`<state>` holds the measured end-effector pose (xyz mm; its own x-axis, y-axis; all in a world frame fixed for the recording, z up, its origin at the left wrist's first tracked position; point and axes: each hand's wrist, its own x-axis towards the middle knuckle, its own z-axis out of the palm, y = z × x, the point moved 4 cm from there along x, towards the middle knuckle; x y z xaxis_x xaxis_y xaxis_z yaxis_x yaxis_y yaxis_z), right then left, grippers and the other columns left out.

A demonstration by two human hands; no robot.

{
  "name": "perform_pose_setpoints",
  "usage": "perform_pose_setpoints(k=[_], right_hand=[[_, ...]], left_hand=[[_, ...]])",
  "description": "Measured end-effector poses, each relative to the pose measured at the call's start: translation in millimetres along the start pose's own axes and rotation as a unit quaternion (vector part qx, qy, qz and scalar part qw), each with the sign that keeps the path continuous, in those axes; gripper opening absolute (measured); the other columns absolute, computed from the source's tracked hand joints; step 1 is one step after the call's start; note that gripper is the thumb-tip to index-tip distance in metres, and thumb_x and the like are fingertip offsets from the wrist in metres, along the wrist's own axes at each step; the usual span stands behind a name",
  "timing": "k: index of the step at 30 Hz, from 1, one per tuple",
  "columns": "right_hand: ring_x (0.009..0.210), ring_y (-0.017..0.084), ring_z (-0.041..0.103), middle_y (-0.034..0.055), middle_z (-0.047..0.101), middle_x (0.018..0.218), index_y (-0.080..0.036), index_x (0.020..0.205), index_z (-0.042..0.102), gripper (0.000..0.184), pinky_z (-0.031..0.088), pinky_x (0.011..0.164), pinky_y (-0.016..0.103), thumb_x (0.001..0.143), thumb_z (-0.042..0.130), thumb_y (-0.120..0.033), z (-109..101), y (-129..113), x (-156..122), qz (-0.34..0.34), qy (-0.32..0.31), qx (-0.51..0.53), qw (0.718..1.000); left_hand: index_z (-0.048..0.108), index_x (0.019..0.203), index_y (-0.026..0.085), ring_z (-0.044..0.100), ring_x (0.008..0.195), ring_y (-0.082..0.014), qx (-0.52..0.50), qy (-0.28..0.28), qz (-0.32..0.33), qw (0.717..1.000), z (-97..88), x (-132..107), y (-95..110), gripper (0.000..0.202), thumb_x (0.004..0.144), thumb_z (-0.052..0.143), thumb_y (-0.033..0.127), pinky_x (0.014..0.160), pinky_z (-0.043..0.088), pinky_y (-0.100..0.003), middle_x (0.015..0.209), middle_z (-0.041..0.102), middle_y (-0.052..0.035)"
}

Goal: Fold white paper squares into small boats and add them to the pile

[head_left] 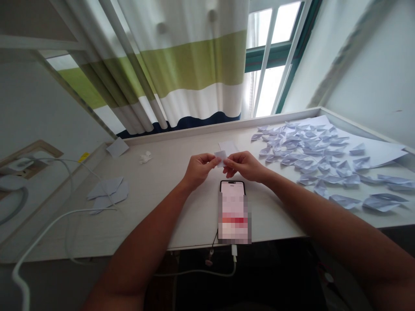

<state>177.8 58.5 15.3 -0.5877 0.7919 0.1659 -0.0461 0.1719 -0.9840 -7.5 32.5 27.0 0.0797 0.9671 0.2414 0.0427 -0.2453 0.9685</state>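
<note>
My left hand (pixel 198 169) and my right hand (pixel 244 166) meet above the white desk (pixel 168 207), both pinching a small folded piece of white paper (pixel 221 155) between thumbs and fingertips. A flat white paper sheet (pixel 228 147) lies on the desk just behind it. Directly below my hands a phone (pixel 234 211) lies face up near the desk's front edge, with a white cable (pixel 210 272) plugged into its bottom.
Several folded paper boats (pixel 311 151) cover the right of the desk, on large white sheets (pixel 372 149). Paper scraps (pixel 106 192) and a crumpled bit (pixel 145 157) lie left. A striped curtain (pixel 181 73) and window (pixel 275 56) stand behind.
</note>
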Motion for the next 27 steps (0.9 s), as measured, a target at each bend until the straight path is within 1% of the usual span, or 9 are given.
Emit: perform_pose_setpoints(k=[4, 6, 11, 14, 17, 20, 25, 27], right_hand=[[0.06, 0.013, 0.074, 0.0084, 0.081, 0.078, -0.014, 0.082, 0.075, 0.062, 0.059, 0.056, 0.025, 0.087, 0.082, -0.075, -1.2, -3.9, -0.4, -0.039, 0.018, -0.022, 0.999], [0.058, 0.014, 0.073, 0.0073, 0.08, 0.075, -0.015, 0.08, 0.074, 0.061, 0.058, 0.054, 0.025, 0.087, 0.081, -0.076, -1.3, -4.6, -0.6, -0.044, 0.027, -0.029, 0.998], [0.058, 0.015, 0.073, 0.0053, 0.076, 0.072, -0.017, 0.078, 0.07, 0.063, 0.06, 0.054, 0.026, 0.085, 0.081, -0.079, 0.2, -0.9, -0.3, -0.027, 0.017, -0.022, 0.999], [0.057, 0.015, 0.072, 0.0031, 0.073, 0.065, -0.019, 0.077, 0.066, 0.063, 0.057, 0.053, 0.026, 0.087, 0.079, -0.08, -1.7, -1.6, -0.7, -0.04, 0.025, -0.026, 0.999], [0.055, 0.015, 0.071, 0.0023, 0.071, 0.06, -0.019, 0.075, 0.065, 0.063, 0.055, 0.053, 0.025, 0.089, 0.078, -0.078, -4.1, -4.4, -1.4, -0.055, 0.03, -0.039, 0.997], [0.056, 0.015, 0.072, 0.0015, 0.071, 0.062, -0.018, 0.076, 0.067, 0.061, 0.056, 0.054, 0.026, 0.089, 0.08, -0.077, -4.9, -5.5, -1.7, -0.049, 0.02, -0.026, 0.998], [0.059, 0.015, 0.073, 0.002, 0.071, 0.068, -0.017, 0.077, 0.072, 0.06, 0.059, 0.055, 0.026, 0.094, 0.076, -0.075, -5.3, -3.8, -1.3, -0.035, 0.013, -0.011, 0.999], [0.059, 0.015, 0.072, 0.0029, 0.072, 0.07, -0.017, 0.077, 0.072, 0.06, 0.059, 0.056, 0.026, 0.094, 0.076, -0.074, -5.3, -2.8, -1.1, -0.035, 0.014, -0.01, 0.999]], left_hand=[[0.084, 0.086, 0.017, 0.067, 0.077, -0.0168, -0.021, -0.017, -0.016, 1.0, 4.3, -1.1, -1.0, 0.042, 0.076, 0.093, 0.056, 0.075, 0.055, -0.031, 0.084, 0.08, -0.0061], [0.085, 0.086, 0.017, 0.068, 0.079, -0.0174, -0.017, -0.025, -0.012, 0.999, 4.8, -1.6, 0.7, 0.04, 0.078, 0.092, 0.056, 0.076, 0.055, -0.031, 0.085, 0.081, -0.0071], [0.081, 0.078, 0.016, 0.064, 0.071, -0.0161, 0.029, -0.053, 0.005, 0.998, 3.3, -2.0, 5.6, 0.038, 0.081, 0.09, 0.053, 0.072, 0.051, -0.03, 0.076, 0.076, -0.0056], [0.078, 0.075, 0.015, 0.062, 0.07, -0.0148, 0.037, -0.078, 0.01, 0.996, 5.9, -3.2, 6.2, 0.039, 0.08, 0.091, 0.052, 0.069, 0.047, -0.029, 0.075, 0.073, -0.0044], [0.077, 0.074, 0.016, 0.059, 0.069, -0.0139, 0.034, -0.076, 0.014, 0.996, 8.5, -4.3, 6.3, 0.04, 0.081, 0.091, 0.053, 0.068, 0.045, -0.029, 0.074, 0.071, -0.0031], [0.078, 0.076, 0.016, 0.059, 0.071, -0.0143, 0.032, -0.076, 0.007, 0.997, 9.1, -4.7, 6.7, 0.039, 0.082, 0.089, 0.053, 0.069, 0.046, -0.029, 0.075, 0.071, -0.0032], [0.077, 0.073, 0.016, 0.059, 0.07, -0.0143, 0.041, -0.123, 0.003, 0.992, 9.9, -5.3, 7.9, 0.037, 0.083, 0.089, 0.049, 0.07, 0.048, -0.029, 0.072, 0.07, -0.003], [0.078, 0.076, 0.016, 0.063, 0.071, -0.0155, 0.041, -0.121, -0.005, 0.992, 10.0, -5.3, 6.7, 0.037, 0.083, 0.088, 0.051, 0.069, 0.05, -0.03, 0.074, 0.073, -0.0045]])
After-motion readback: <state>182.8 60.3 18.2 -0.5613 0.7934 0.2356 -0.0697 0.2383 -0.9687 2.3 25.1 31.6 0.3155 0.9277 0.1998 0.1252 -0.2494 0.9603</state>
